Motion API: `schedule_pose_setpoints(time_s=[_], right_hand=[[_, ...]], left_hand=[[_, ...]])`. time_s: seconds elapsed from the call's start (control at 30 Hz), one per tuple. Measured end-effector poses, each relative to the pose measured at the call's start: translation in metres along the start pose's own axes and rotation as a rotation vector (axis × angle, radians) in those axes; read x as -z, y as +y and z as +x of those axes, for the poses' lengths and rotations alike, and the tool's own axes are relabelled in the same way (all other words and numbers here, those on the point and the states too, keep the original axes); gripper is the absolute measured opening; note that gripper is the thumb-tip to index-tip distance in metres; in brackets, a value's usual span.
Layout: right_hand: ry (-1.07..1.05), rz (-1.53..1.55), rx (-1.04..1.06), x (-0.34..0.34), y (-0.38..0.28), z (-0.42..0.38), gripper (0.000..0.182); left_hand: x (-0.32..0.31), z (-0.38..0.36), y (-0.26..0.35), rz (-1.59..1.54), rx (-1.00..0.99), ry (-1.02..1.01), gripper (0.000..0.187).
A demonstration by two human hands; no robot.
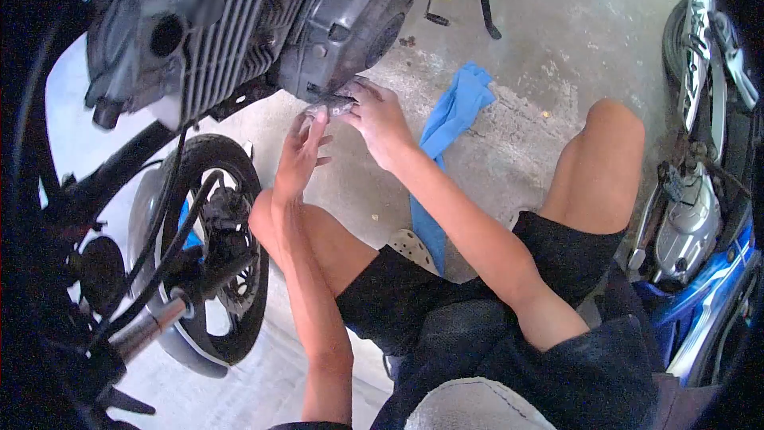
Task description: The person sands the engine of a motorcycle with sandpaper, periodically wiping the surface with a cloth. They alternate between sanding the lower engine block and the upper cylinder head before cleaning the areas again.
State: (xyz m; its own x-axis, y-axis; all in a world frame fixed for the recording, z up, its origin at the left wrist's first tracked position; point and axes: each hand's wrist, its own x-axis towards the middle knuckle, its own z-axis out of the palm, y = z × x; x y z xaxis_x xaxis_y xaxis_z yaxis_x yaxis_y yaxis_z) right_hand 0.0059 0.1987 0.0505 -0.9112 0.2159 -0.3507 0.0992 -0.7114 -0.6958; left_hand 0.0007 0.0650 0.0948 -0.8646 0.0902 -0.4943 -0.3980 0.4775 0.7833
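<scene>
Gripping a small, irregular, shiny grey part [334,107] with partly spread left fingers [321,121] and curled right fingers [371,94], just below a finned metal engine [231,40], near crumpled blue cloth [458,107] on rough concrete [549,56]

Bright, washed-out floor [263,366] at lower left, dimmer engine [334,24] underside, dark vignetted corners, fisheye bending, grainy shadows, hands [342,115] slightly soft.

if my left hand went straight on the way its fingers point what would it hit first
Your left hand would first meet the small grey part at its fingertips, then probably the engine casing, though one view leaves depth unclear.
</scene>
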Motion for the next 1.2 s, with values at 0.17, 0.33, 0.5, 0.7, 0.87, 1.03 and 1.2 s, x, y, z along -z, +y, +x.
schedule_pose_setpoints(time_s=[0.17,0.33,0.5,0.7,0.87,1.03,1.2], right_hand=[[-0.279,-0.097,-0.193,0.020,-0.047,-0.013,0.024],[-0.633,-0.336,-0.269,0.038,-0.101,-0.026,0.029],[-0.757,-0.602,-0.195,0.059,-0.130,-0.028,0.029],[-0.680,-0.677,-0.108,0.051,-0.141,-0.036,0.032],[-0.584,-0.633,-0.066,0.053,-0.137,-0.035,0.037],[-0.549,-0.742,-0.046,0.050,-0.140,-0.040,0.039],[-0.500,-0.907,0.263,0.045,-0.136,-0.046,0.045]], left_hand=[[0.007,-0.007,-0.007,-0.153,0.038,-0.285,0.066],[-0.020,-0.037,-0.012,-0.589,-0.045,-0.413,0.070],[-0.056,-0.054,0.005,-1.172,-0.342,-0.669,0.068],[-0.062,-0.069,0.026,-0.817,-0.126,-0.086,0.036],[-0.068,-0.069,0.030,-0.619,-0.269,0.167,0.022],[-0.071,-0.073,0.026,-0.485,-0.362,0.250,0.021],[-0.072,-0.076,0.028,-0.535,-0.304,0.348,0.023]])
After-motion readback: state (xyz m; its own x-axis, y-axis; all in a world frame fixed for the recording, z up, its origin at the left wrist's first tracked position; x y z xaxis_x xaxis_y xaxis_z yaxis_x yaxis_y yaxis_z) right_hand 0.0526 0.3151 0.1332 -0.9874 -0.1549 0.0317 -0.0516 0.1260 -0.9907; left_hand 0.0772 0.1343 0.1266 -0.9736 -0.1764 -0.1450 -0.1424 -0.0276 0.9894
